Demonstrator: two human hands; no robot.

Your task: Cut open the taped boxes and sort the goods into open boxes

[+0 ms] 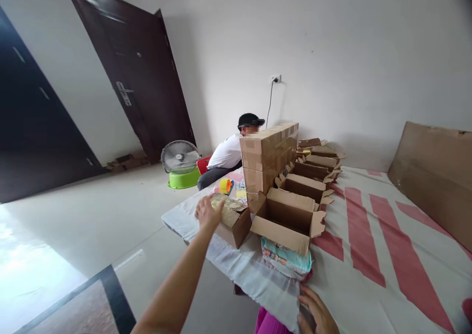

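Note:
My left hand (210, 213) is on the left end of a small cardboard box (241, 228), thumb over its top edge and fingers along its side. Shiny clear tape or film shows on the top of that box. Down at the front edge of the table, my right hand (317, 310) lies on the cloth with fingers apart and slightly bent; a dark grey patch beneath them cannot be made out. Just to the right of the small box stands an open cardboard carton (283, 221). A turquoise printed packet (285, 258) sits in front of the carton.
Open cartons (308, 186) line up behind, beside a stack of taped boxes (271, 149). A yellow-orange tape roll (225, 186) lies near the far table edge. Beyond sits a person in a white shirt (226, 153). A fan (180, 158) stands on the floor; large cardboard (431, 176) leans at right.

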